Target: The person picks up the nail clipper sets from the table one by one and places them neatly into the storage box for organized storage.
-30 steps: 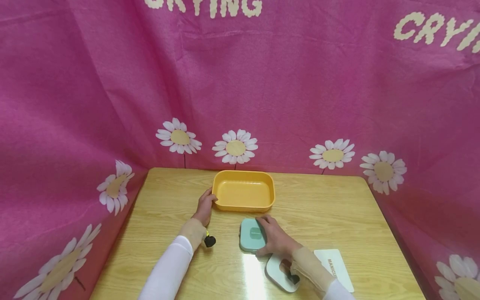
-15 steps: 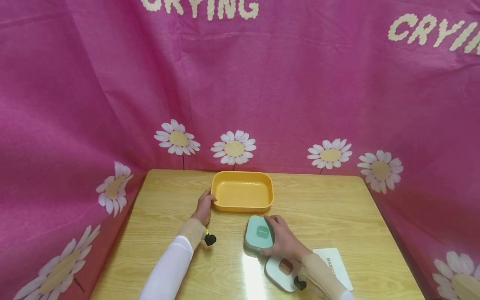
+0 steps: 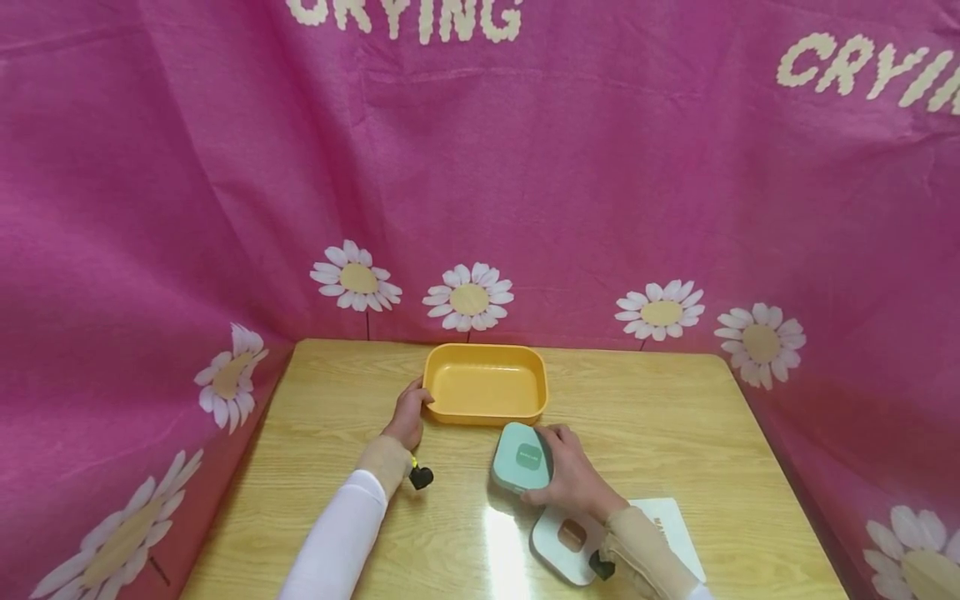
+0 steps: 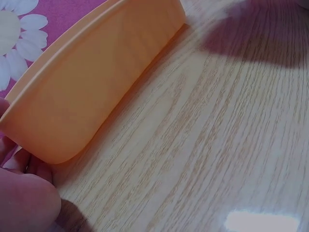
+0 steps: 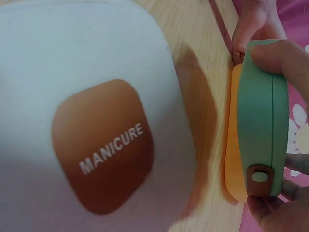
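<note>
My left hand (image 3: pixel 407 417) grips the left front corner of a yellow-orange plastic bin (image 3: pixel 487 392) at the back of the table. Fingers and the bin's outer wall (image 4: pixel 96 77) show in the left wrist view. In my right hand (image 3: pixel 576 473) is a green manicure-set case (image 3: pixel 517 458), rounded and square, with a darker label on its face. Seen from the right wrist, the closed case (image 5: pixel 260 116) has a brown snap tab (image 5: pixel 259 180), with thumb and fingers pinching its opposite sides. It is held just above the table, in front of the bin.
Near my right wrist lies a white case (image 3: pixel 551 537) with a brown label, reading MANICURE in the right wrist view. Right of it is a flat white rectangle (image 3: pixel 678 533) with brown lettering, partly behind my forearm. A pink daisy-printed cloth (image 3: pixel 562 167) surrounds the wooden table (image 3: pixel 637 400).
My right hand has lifted the green case off the table and moved it slightly right and toward the bin, tilting it. My left hand has stayed on the bin.
</note>
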`<state>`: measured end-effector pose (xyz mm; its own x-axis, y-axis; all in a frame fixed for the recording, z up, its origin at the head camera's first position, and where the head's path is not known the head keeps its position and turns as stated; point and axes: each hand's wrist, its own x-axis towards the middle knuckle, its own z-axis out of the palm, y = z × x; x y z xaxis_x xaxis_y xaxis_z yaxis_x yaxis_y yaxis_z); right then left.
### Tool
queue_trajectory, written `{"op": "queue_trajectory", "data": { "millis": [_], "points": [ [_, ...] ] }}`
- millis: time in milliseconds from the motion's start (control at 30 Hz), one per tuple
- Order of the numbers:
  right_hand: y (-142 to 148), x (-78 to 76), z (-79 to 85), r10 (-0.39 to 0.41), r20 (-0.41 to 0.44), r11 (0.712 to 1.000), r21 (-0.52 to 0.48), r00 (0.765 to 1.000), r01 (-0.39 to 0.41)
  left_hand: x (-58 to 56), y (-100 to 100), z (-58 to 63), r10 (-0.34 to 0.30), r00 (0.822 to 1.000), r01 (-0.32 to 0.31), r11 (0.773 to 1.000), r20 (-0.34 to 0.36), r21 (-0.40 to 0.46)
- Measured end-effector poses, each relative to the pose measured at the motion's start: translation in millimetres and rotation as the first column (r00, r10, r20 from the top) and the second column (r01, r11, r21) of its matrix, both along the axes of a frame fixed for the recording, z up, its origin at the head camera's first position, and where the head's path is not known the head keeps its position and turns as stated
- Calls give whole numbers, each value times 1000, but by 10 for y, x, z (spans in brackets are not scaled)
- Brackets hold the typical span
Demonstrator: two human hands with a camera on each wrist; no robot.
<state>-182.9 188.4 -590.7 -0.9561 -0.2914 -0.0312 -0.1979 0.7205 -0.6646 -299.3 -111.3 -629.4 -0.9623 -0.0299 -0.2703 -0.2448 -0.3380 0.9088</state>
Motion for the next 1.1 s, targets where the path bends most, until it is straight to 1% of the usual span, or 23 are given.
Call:
{"op": "queue_trajectory", "data": {
  "millis": [100, 167, 400, 600, 867, 1100],
  "points": [
    [-2, -20, 14, -3, -12, 1000, 2, 1000, 3, 28, 0, -8, 6, 999, -5, 1000, -36, 15],
    [0, -38, 22, -2, -22, 1000, -2, 1000, 1, 36, 4, -3, 5, 999, -4, 1000, -45, 22],
    [12, -117, 61, -5, -24, 1000, -24, 1000, 4, -7, 33, 37, 16, 999, -16, 1000, 32, -10],
    [26, -193, 85, 5, -43, 1000, -5, 999, -5, -5, 49, 55, 30, 998, -29, 999, 57, -16],
    [55, -292, 113, 32, -75, 999, 31, 997, -30, -20, 39, 32, 16, 998, -16, 1000, 58, -11],
    [48, -386, 151, 60, -87, 998, -2, 994, -60, -11, 32, 43, 25, 999, -24, 999, 46, -22]
  ]
}}
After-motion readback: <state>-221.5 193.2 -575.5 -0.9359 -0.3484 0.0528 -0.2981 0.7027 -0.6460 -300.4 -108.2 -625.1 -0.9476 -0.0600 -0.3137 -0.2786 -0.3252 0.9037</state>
